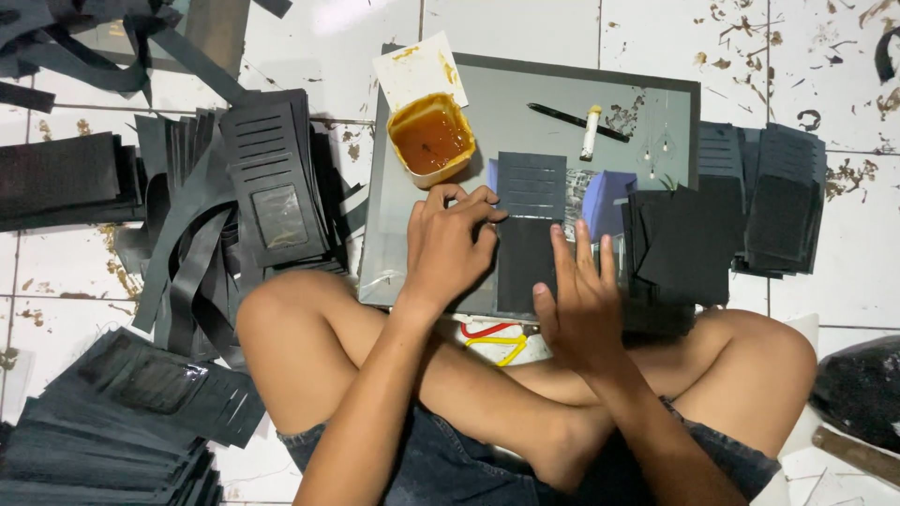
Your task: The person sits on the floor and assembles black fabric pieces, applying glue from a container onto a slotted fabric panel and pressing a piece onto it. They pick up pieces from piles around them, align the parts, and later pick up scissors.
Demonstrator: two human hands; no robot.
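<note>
Black slotted panel (528, 225) between both hands

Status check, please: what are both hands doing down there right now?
Left hand and right hand flat on the black wallet panel, nothing in either grip. Panel lies on the grey board. Glue tub close beside the left hand.

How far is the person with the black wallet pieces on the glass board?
Done, it seems: slotted panels are stacked at the lower left and the far right. In hand: the left hand and right hand press flat on one black piece on the glass board, beside the tub of amber glue. Probably left: the plain pieces beside the right hand.
</note>
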